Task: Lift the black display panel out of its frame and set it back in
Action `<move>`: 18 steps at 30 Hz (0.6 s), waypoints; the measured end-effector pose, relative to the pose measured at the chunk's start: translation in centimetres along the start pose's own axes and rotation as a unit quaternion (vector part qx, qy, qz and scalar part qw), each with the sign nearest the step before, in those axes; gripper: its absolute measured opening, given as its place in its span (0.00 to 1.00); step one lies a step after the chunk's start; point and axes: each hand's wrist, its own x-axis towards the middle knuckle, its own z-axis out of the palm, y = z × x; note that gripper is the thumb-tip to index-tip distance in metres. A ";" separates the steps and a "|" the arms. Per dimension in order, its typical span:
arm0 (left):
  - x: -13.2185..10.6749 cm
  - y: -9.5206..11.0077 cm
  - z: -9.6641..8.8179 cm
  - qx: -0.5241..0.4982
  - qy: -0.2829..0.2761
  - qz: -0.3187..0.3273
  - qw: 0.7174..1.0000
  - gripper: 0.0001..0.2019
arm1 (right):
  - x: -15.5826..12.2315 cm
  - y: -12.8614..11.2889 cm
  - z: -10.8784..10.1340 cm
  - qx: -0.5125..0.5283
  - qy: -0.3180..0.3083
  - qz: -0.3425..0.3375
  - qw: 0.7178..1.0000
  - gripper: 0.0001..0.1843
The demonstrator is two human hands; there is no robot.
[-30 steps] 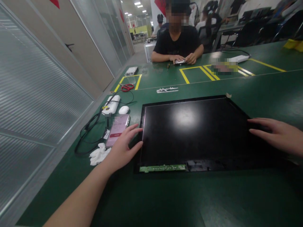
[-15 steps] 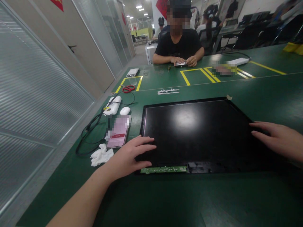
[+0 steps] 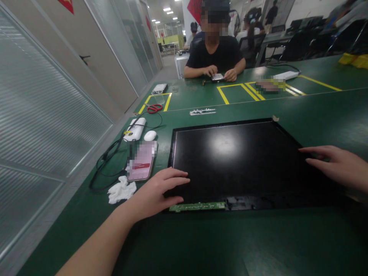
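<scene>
A large black display panel [image 3: 230,165] lies flat on the green table, its screen up and a ceiling light mirrored in it. Along its near edge, on the left, runs a narrow green circuit board [image 3: 198,207]. My left hand [image 3: 165,188] rests over the panel's left edge, fingers spread, the thumb close to the circuit board. At the right edge is my right hand [image 3: 336,163], fingers stretched out and apart over the frame. Neither hand is wrapped round anything. A small piece of tape [image 3: 275,119] sticks up at the panel's far right corner.
Left of the panel lie a phone [image 3: 142,161], crumpled white tissue [image 3: 122,189], a white oval case [image 3: 150,135], a white device [image 3: 135,129] with black cable, and red-handled scissors [image 3: 154,109]. White strips [image 3: 202,112] lie beyond. Opposite, a person [image 3: 215,53] handles a small flat device.
The view has shifted slightly, so things sit a little further left. My hands stay at the panel's edges. Across the table, the other person's hand has lifted off the top of the small device.
</scene>
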 end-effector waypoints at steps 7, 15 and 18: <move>-0.2 0.1 0.0 -0.006 -0.003 -0.009 1.000 0.22 | -0.1 -0.3 -0.4 0.085 -0.026 0.042 0.995 0.24; -0.2 0.0 0.0 0.001 0.000 -0.014 1.000 0.22 | 0.0 0.1 -0.1 0.092 -0.016 0.046 0.995 0.22; -0.2 0.0 0.0 0.006 0.000 -0.013 1.000 0.22 | -0.1 -0.1 -0.2 0.097 -0.022 0.066 0.993 0.22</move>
